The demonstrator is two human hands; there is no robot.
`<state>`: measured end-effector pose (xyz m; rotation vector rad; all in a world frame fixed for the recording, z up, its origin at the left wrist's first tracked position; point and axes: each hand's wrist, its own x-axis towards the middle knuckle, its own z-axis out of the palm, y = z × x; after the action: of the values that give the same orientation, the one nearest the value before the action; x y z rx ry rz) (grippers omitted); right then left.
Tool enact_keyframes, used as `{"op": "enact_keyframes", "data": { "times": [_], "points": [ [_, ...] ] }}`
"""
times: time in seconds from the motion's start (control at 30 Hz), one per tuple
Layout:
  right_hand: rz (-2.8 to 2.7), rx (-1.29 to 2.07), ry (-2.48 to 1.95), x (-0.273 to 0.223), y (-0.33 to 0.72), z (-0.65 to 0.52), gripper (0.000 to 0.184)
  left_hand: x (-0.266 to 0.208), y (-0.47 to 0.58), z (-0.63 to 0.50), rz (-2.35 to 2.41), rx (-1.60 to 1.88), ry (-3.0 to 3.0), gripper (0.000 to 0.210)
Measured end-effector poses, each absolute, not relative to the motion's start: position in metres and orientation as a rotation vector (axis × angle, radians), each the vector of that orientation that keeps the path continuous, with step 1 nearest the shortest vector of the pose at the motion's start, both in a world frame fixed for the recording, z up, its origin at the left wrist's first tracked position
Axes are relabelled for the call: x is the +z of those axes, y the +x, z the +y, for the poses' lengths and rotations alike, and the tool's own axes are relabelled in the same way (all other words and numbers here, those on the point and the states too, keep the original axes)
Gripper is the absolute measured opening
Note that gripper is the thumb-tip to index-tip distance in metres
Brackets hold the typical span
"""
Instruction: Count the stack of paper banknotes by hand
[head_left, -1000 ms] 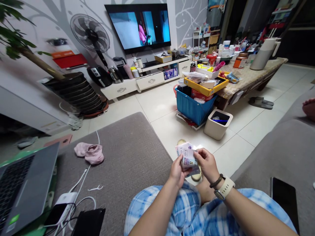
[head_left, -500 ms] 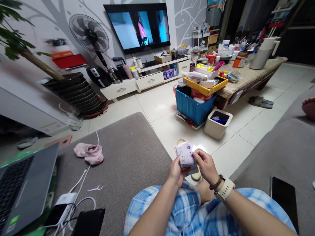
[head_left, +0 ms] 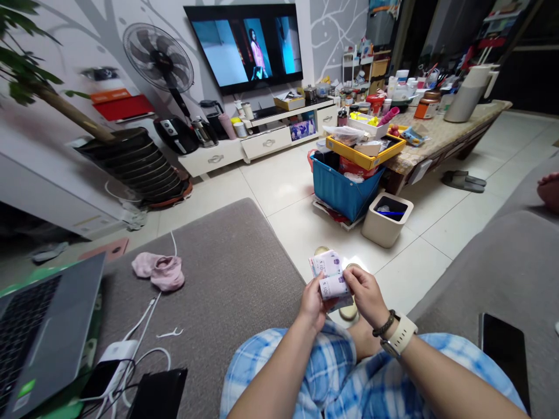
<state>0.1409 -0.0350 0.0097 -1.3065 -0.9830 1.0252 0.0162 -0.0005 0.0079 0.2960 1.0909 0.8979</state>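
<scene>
Over my lap, my left hand is closed around a stack of purple-and-white printed paper slips that look like banknotes. Its thumb lies on the near face, and the stack's left side shows several layered edges. My right hand pinches the right edge of the top slip between thumb and fingers; the slip bends across the stack. The print is too small to read. On my right wrist are a dark bracelet and a pale watch.
A grey laptop, pink socks, a power strip with cables and a black wallet-like item lie to the left. A phone is on the right seat. Ahead stand a bin and blue basket.
The top slip has been bent further down toward me, and more of the slip behind it shows. Both hands stay nearly in place. The television picture has changed.
</scene>
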Motion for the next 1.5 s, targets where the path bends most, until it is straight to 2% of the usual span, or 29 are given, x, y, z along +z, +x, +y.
{"op": "enact_keyframes", "data": {
  "times": [0.3, 0.5, 0.77, 1.0, 1.5],
  "points": [
    [-0.944, 1.146, -1.236, 0.008, 0.139, -0.035, 0.046, -0.001, 0.019, 0.0, 0.935, 0.967, 0.289, 0.018],
    [-0.832, 1.046, -1.303, -0.001, 0.142, -0.031, 0.04, 0.001, 0.019, 0.0, 0.983, 0.965, 0.298, 0.016],
    [-0.828, 0.997, -1.352, -0.01, 0.144, -0.028, 0.034, -0.008, 0.017, -0.001, 0.938, 0.964, 0.363, 0.026],
    [-0.867, 1.017, -1.371, -0.009, 0.144, -0.029, 0.034, -0.002, 0.021, 0.001, 0.943, 1.004, 0.284, 0.014],
    [-0.9, 1.114, -1.238, 0.01, 0.139, -0.031, 0.038, -0.013, 0.021, 0.004, 0.94, 1.015, 0.245, 0.01]
  ]
}}
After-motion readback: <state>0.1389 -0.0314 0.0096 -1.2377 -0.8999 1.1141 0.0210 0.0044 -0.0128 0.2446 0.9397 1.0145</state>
